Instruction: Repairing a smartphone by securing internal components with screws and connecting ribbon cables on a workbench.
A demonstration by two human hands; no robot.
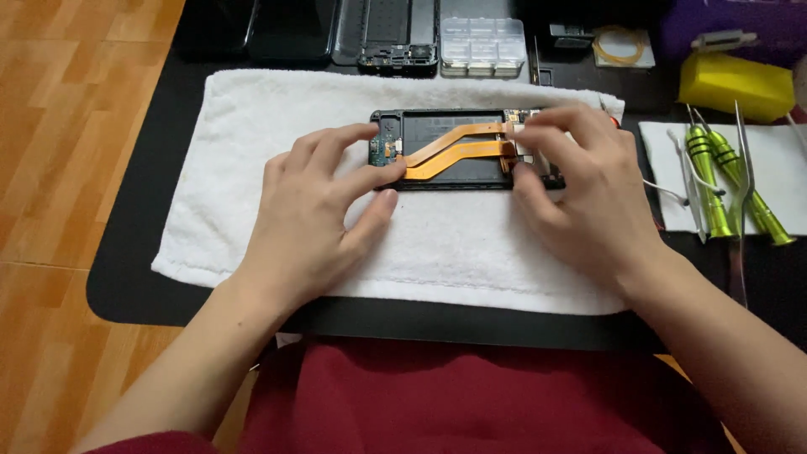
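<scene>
Seen from the head camera, an opened smartphone (458, 151) lies back-up across the centre of the frame on a white towel (471, 244), which is spread over a black mat (126, 286) on a wooden worktop (59, 126). The left hand (315, 219) steadies the phone's left end, its fingers (336, 139) spread, with the thumb and fingertips pressed against the frame beside a small circuit board (385, 151). The right hand (580, 189) covers the phone's right end, its fingers (555, 118) curled together and pinching at the spot where two orange ribbon cables (458, 147) meet the board; what lies under the fingertips is hidden. By the look of it the work stands at the cable connectors, and any move there calls for a light, even touch while the other hand keeps the body from sliding on the cloth. At the right of the frame, green-handled screwdrivers (714, 185) and metal tweezers (744, 168) rest on a white cloth (786, 160), with a yellow block (735, 84) above them. Along the top edge sit a clear compartment box (483, 46) and another phone frame (399, 34).
</scene>
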